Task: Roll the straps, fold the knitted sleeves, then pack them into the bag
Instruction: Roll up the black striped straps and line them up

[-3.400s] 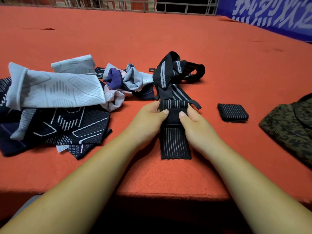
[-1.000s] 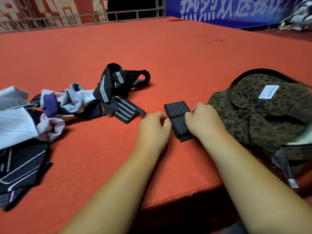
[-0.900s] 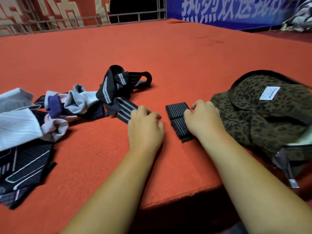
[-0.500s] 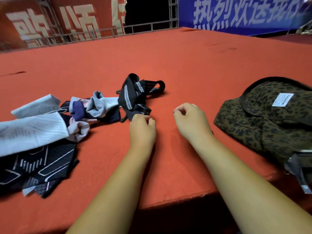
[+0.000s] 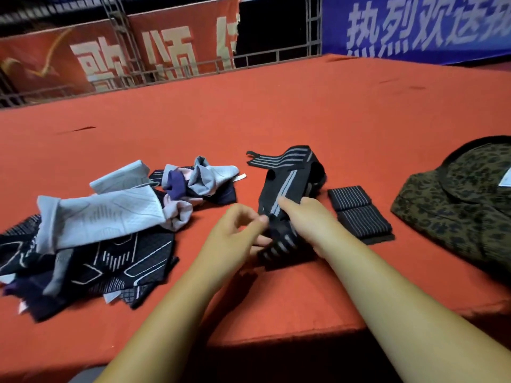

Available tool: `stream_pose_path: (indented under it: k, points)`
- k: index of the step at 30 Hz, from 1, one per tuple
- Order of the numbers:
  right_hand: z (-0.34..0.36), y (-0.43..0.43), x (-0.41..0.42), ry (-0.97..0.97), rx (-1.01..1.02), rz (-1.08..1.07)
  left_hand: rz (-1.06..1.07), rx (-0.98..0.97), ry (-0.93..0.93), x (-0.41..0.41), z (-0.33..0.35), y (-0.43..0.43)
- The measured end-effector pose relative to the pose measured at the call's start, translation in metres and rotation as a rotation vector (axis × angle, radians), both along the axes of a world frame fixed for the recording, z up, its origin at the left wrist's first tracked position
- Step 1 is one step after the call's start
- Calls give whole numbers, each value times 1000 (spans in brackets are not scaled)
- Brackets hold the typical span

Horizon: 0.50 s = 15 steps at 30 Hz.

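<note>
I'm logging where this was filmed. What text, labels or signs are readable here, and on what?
"热烈欢送", next character cut off: blue banner.
"歌颂", blurred, next character cut off: red banner.
Cut by the frame edge, unreadable: white label on the leopard-print bag.
Too small to read: white tag on the grey knitted sleeve.

Matt felt tbl point(image 5: 304, 111), ribbed elastic strap point(image 5: 284, 186), woven cloth bag point(image 5: 456, 205)

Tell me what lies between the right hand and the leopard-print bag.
Head view: two rolled straps lie side by side between the right hand, gripping a loose strap, and the leopard-print bag.
</note>
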State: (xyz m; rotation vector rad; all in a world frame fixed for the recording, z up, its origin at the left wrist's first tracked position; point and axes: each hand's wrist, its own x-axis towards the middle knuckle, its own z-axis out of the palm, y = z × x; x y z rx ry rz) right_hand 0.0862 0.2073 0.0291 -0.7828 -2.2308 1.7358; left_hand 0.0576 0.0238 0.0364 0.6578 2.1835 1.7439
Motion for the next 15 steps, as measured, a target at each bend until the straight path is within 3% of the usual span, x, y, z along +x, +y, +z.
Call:
stream_pose_path:
  k: [2, 6, 9, 15]
  points:
    - [-4, -7, 0, 42, -9, 41, 124, 87, -82, -8, -7, -1]
    - [-6, -13, 8, 149, 45, 126, 66, 98, -124, -19, -16, 6]
    - [-6, -8, 14, 222, 63, 252, 83, 270, -283, -30, -15, 9]
    - [-14, 0, 3, 194, 325, 367, -26, 411, -381, -39, -8, 4]
